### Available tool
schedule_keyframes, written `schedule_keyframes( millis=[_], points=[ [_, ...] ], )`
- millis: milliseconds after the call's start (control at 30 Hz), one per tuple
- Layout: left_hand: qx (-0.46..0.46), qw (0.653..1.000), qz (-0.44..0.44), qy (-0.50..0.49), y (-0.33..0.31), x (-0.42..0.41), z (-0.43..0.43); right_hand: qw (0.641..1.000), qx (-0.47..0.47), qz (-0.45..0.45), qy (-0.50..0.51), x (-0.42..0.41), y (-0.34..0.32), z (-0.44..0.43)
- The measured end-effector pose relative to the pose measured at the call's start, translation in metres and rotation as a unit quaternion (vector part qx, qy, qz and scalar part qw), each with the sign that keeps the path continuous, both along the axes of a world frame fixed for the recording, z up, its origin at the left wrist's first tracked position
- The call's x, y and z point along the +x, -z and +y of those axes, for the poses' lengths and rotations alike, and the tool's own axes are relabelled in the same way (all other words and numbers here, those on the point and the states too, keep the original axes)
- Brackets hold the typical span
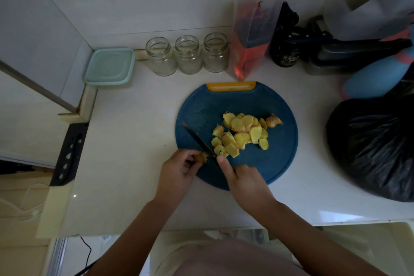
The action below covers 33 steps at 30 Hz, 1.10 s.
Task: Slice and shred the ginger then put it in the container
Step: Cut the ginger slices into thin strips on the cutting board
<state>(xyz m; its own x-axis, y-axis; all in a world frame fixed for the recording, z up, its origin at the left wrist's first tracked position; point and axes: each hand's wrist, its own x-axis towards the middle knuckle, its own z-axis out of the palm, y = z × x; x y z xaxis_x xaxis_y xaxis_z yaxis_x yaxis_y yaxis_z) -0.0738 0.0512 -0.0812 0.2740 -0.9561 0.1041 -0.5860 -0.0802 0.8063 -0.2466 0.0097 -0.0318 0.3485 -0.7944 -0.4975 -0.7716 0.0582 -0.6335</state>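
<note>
Pinching a small ginger stub (201,157) at the cutting board's (201,105) near-left edge, my left hand (177,170) curls round it. The knife (199,140) slants from the board's left side down to my right hand (244,180), which grips the handle just right of the stub, blade against it; the sliced ginger (242,132) lies mid-board, beyond both hands.

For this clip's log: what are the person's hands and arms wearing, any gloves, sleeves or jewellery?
Nothing visible. The left hand and right hand are bare, without gloves, rings or a watch. Both forearms are uncovered to the frame's lower edge, so no sleeves show. A pale pinkish garment covers the torso.
</note>
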Motion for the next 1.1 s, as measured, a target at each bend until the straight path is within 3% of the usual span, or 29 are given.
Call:
schedule_keyframes(
  millis=[167,367,767,1100],
  points=[
    [0.010,0.999,-0.034,0.039,-0.003,0.006,-0.006,1.000,0.001,-0.010,0.013,0.001,-0.001,-0.006],
    [-0.005,0.999,-0.025,-0.034,-0.006,-0.005,-0.003,0.999,0.008,0.036,-0.025,0.003,0.000,0.002],
    [-0.017,0.998,0.014,-0.057,0.005,-0.005,0.008,0.983,-0.115,0.110,-0.088,0.010,-0.012,0.016],
    [-0.041,0.998,-0.036,-0.018,0.004,0.000,0.002,0.997,-0.045,0.051,-0.040,0.008,-0.003,0.015]
  ],
)
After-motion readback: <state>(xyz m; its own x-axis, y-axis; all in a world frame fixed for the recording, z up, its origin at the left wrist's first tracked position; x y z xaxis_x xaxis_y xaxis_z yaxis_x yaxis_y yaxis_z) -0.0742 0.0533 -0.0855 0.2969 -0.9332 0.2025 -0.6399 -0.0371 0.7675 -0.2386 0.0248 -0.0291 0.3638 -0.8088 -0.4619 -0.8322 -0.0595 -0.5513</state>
